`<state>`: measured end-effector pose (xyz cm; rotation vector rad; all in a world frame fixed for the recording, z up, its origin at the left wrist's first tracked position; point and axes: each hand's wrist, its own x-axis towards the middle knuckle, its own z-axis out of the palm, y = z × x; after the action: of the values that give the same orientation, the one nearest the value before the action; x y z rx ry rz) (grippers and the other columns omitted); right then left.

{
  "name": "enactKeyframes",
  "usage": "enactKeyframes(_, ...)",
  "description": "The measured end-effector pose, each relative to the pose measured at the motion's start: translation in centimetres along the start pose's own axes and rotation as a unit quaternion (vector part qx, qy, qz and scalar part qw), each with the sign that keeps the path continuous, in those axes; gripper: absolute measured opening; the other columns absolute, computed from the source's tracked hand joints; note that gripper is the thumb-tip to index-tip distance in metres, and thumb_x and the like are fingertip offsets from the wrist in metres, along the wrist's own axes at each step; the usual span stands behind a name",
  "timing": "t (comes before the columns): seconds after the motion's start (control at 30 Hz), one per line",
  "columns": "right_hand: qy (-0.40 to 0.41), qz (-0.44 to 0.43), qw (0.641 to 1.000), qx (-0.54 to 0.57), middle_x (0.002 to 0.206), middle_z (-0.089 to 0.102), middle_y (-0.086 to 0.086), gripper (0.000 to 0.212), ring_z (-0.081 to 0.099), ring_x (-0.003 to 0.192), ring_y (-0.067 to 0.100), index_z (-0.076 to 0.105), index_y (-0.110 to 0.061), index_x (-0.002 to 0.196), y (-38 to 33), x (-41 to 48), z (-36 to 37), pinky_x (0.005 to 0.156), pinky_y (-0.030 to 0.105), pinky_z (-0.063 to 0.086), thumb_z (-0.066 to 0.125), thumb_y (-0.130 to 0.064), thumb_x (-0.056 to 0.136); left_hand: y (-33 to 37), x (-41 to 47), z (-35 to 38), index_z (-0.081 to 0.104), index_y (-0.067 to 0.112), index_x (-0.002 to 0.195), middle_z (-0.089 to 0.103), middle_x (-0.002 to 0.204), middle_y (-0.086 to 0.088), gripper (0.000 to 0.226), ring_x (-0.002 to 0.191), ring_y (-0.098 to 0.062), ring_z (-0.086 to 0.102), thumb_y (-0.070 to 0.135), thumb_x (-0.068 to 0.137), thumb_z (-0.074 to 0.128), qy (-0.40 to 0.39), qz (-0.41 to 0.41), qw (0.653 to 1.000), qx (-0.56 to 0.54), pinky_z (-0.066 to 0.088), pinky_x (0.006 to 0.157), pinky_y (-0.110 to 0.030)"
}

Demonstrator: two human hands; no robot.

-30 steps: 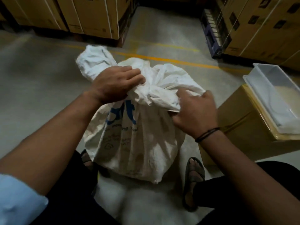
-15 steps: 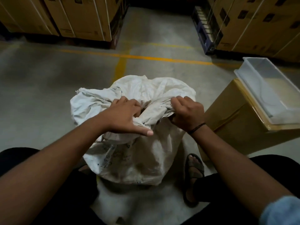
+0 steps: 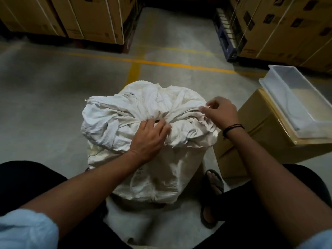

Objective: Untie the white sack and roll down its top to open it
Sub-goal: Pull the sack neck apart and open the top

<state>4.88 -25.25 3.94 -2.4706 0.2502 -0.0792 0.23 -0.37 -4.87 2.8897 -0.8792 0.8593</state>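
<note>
The white sack (image 3: pixel 158 177) stands upright on the concrete floor between my legs. Its crumpled top (image 3: pixel 111 123) lies spread and folded outward to the left. A small dark gap shows at the centre of the gathered fabric. My left hand (image 3: pixel 149 139) rests on the top near that centre, fingers spread and pressing into the folds. My right hand (image 3: pixel 220 114) is at the right rim of the sack, thumb and fingers pinching a fold of the white fabric. A black band circles the right wrist.
A cardboard box (image 3: pixel 255 141) stands just right of the sack, with a translucent plastic bin (image 3: pixel 280 97) on top. Stacked cartons (image 3: pixel 86 20) line the back left and back right (image 3: pixel 287 27). Yellow floor lines (image 3: pixel 161 63) run behind. My sandalled foot (image 3: pixel 212 184) is beside the sack.
The knotted top has come loose and dropped flat over the sack. My left hand moved from gripping the twisted neck to lying open on the folds; my right hand shifted to the right rim.
</note>
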Motion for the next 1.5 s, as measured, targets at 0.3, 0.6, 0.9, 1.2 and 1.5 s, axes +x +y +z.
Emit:
enactKeyframes(0.3,-0.023,0.160,0.971,0.175,0.100,0.070,0.012,0.035,0.067,0.087,0.026,0.068,-0.006,0.110,1.3,0.3,6.3,0.067,0.030,0.045,0.071,-0.032,0.088,3.8,-3.9,1.1,0.052,0.018,0.125,0.050,0.131,-0.012,0.054,0.109,-0.034,0.049,0.035,0.075,0.062,-0.066,0.048,0.996,-0.032,0.034,0.089,-0.046)
enactKeyframes(0.6,-0.198,0.270,0.756,0.563,0.112,0.074,0.016,0.032,0.066,0.109,0.034,0.068,0.000,0.110,0.8,1.8,-1.7,0.093,0.040,0.054,0.045,-0.018,0.096,1.0,-2.7,1.8,0.062,0.025,0.121,0.054,0.127,-0.005,0.075,0.106,-0.029,0.053,0.085,0.087,0.032,-0.226,0.017,0.970,-0.088,0.041,0.089,-0.043)
enactKeyframes(0.9,0.086,-0.171,0.975,-0.117,0.145,0.042,0.015,0.086,0.039,0.135,0.035,0.031,-0.015,0.151,-1.5,2.2,0.8,0.111,0.048,0.033,0.062,-0.022,0.071,-7.4,4.2,-1.8,0.010,0.027,0.161,0.000,0.169,-0.015,0.124,0.154,-0.045,0.000,0.093,0.064,0.051,-0.170,-0.247,0.954,-0.015,0.004,0.122,-0.060)
enactKeyframes(1.2,-0.106,-0.220,0.908,-0.340,0.167,-0.003,0.012,0.131,-0.004,0.154,0.035,-0.017,-0.020,0.156,-1.2,3.0,8.5,0.122,0.057,0.005,0.068,-0.073,0.071,-9.6,3.4,0.7,0.051,0.018,0.143,0.065,0.132,-0.005,0.084,0.122,-0.028,0.061,0.073,0.081,0.064,-0.307,-0.285,0.871,-0.257,0.049,0.095,-0.038)
enactKeyframes(1.5,-0.113,-0.117,0.987,0.019,0.112,0.069,0.008,0.100,0.064,0.101,0.026,0.033,-0.019,0.149,-1.7,5.1,7.2,0.085,0.025,0.043,0.089,-0.042,0.069,-13.3,3.2,-2.4,0.079,0.007,0.088,0.076,0.087,-0.010,0.039,0.073,-0.021,0.073,0.042,0.071,0.080,-0.186,-0.490,0.450,-0.723,0.061,0.068,-0.030)
